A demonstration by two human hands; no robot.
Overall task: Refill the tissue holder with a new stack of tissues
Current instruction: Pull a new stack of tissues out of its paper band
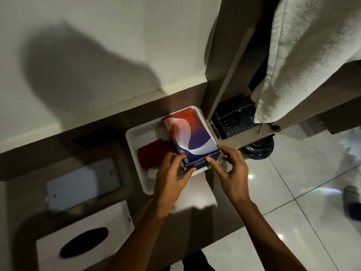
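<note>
A red and blue tissue box (190, 136) lies in a white tray (134, 151) on the brown counter. My left hand (172, 173) grips the box's near left corner. My right hand (228, 169) touches the near end of the box, fingers on its front face and right corner. The white tissue holder (84, 241), with a dark oval slot on top, stands at the near left of the counter, apart from both hands. A loose white tissue (201, 192) lies on the counter under my hands.
A red folded cloth (152, 153) lies in the tray left of the box. A flat grey panel (84, 182) sits behind the holder. A black desk phone (232, 118) stands to the right, under a hanging white towel (304, 55). Shiny tiled floor lies to the right.
</note>
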